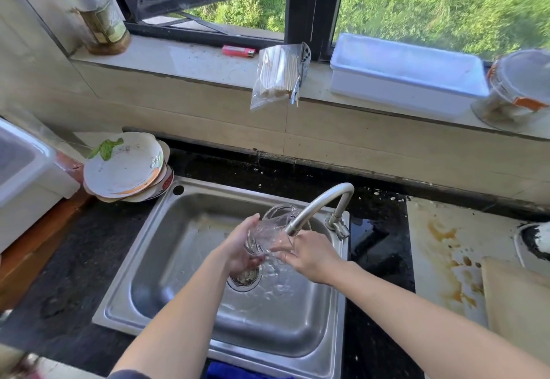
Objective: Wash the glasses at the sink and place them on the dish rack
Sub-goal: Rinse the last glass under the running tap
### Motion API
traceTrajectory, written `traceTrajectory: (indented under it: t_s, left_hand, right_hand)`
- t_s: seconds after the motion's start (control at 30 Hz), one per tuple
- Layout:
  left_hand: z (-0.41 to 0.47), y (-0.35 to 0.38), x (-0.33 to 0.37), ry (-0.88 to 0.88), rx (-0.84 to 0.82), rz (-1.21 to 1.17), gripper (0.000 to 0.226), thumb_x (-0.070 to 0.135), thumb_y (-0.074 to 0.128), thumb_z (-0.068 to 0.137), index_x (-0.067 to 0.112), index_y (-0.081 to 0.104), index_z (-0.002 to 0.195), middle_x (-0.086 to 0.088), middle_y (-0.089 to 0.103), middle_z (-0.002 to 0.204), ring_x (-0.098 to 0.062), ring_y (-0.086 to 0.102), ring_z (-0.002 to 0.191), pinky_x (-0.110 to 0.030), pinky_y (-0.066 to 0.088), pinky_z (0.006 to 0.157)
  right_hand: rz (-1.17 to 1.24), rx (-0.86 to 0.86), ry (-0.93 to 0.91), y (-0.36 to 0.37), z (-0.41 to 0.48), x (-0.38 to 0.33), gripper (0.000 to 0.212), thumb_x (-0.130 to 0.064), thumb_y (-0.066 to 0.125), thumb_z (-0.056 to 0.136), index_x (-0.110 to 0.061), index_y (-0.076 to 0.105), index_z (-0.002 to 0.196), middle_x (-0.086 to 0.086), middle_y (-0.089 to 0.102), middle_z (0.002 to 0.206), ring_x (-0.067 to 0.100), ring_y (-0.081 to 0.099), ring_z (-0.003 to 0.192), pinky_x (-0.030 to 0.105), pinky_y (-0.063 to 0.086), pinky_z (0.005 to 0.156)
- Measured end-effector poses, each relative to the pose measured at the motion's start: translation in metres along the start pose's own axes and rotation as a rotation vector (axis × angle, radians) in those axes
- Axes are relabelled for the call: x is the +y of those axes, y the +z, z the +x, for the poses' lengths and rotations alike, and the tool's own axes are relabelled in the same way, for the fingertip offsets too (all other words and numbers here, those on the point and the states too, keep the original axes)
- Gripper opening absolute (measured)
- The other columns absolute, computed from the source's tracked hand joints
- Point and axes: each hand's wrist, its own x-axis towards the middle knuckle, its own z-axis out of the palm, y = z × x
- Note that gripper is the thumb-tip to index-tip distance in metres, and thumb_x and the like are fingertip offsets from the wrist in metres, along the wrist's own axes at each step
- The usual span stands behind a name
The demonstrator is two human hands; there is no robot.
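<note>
Forearms (184, 313) are stretching across the sink's (178, 229) near rim. I am curling my left hand's (241, 247) fingers round the glass (268, 231), holding it tilted under the faucet (321, 203), mid-sink; my right hand's (312, 256) fingers are lying fairly straight against its side.

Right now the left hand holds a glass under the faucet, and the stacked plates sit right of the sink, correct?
No. In the head view the stacked plates sit left of the sink; the left hand holds the glass under the faucet.
</note>
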Motion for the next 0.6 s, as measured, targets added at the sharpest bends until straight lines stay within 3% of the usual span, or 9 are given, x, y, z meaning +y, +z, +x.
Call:
traceTrajectory:
  t_s: [0.07, 0.13, 0.23, 0.33, 0.4, 0.47, 0.6]
  left_hand:
    - [0.000, -0.003, -0.004, 0.022, -0.044, -0.054, 0.084, 0.065, 0.072, 0.067, 0.014, 0.053, 0.132, -0.018, 0.054, 0.117, -0.026, 0.061, 0.070, -0.033, 0.052, 0.060]
    - [-0.001, 0.000, -0.010, 0.114, -0.044, -0.188, 0.087, 0.053, 0.081, 0.062, 0.013, 0.053, 0.135, -0.015, 0.048, 0.130, -0.028, 0.061, 0.081, -0.036, 0.053, 0.064]
    - [-0.004, 0.006, -0.012, 0.144, -0.027, -0.142, 0.072, 0.051, 0.072, 0.073, 0.006, 0.057, 0.127, -0.014, 0.062, 0.124, -0.027, 0.064, 0.081, -0.035, 0.053, 0.068]
    - [-0.004, -0.011, -0.004, 0.103, 0.076, -0.111, 0.051, 0.047, 0.069, 0.078, 0.011, 0.062, 0.114, -0.015, 0.067, 0.118, -0.033, 0.068, 0.094, -0.048, 0.048, 0.095]
    - [-0.006, -0.011, -0.001, 0.068, 0.069, -0.074, 0.062, 0.049, 0.073, 0.072, 0.012, 0.060, 0.120, -0.015, 0.066, 0.118, -0.031, 0.068, 0.094, -0.046, 0.052, 0.089]
    - [-0.008, -0.002, 0.002, 0.050, 0.032, -0.015, 0.055, 0.048, 0.066, 0.078, 0.008, 0.061, 0.116, -0.011, 0.069, 0.101, -0.025, 0.068, 0.078, -0.035, 0.054, 0.070]
    - [-0.011, -0.009, 0.010, 0.039, 0.044, 0.015, 0.046, 0.045, 0.064, 0.081, 0.009, 0.064, 0.110, -0.010, 0.071, 0.095, -0.023, 0.067, 0.068, -0.029, 0.048, 0.061]
  right_hand:
    - [0.150, 0.038, 0.031, 0.004, 0.002, 0.002, 0.023, -0.041, 0.055, 0.095, -0.033, 0.073, 0.106, -0.007, 0.071, 0.117, 0.016, 0.062, 0.112, 0.035, 0.048, 0.094]
    - [0.232, 0.094, 0.060, 0.010, 0.003, -0.004, 0.024, -0.041, 0.057, 0.091, -0.034, 0.072, 0.109, -0.011, 0.071, 0.115, 0.015, 0.062, 0.111, 0.039, 0.048, 0.095]
    - [0.301, 0.086, 0.071, 0.016, -0.003, -0.009, 0.027, -0.041, 0.059, 0.088, -0.033, 0.073, 0.110, -0.015, 0.070, 0.115, 0.009, 0.062, 0.111, 0.040, 0.048, 0.098]
    - [0.220, 0.054, -0.001, 0.009, -0.017, 0.008, 0.026, -0.042, 0.061, 0.090, -0.029, 0.073, 0.109, -0.013, 0.070, 0.115, 0.008, 0.062, 0.110, 0.040, 0.049, 0.096]
    - [0.092, 0.036, -0.037, 0.003, -0.016, 0.009, 0.029, -0.038, 0.057, 0.094, -0.033, 0.066, 0.121, -0.012, 0.064, 0.125, 0.009, 0.057, 0.116, 0.038, 0.047, 0.099]
    - [-0.020, 0.057, -0.071, 0.006, -0.007, -0.002, 0.037, -0.036, 0.053, 0.094, -0.041, 0.056, 0.131, -0.012, 0.060, 0.131, 0.012, 0.056, 0.117, 0.036, 0.048, 0.097]
    - [-0.046, 0.042, -0.158, 0.008, -0.015, 0.006, 0.036, -0.024, 0.052, 0.093, -0.032, 0.064, 0.126, -0.012, 0.063, 0.129, 0.011, 0.055, 0.122, 0.038, 0.047, 0.097]
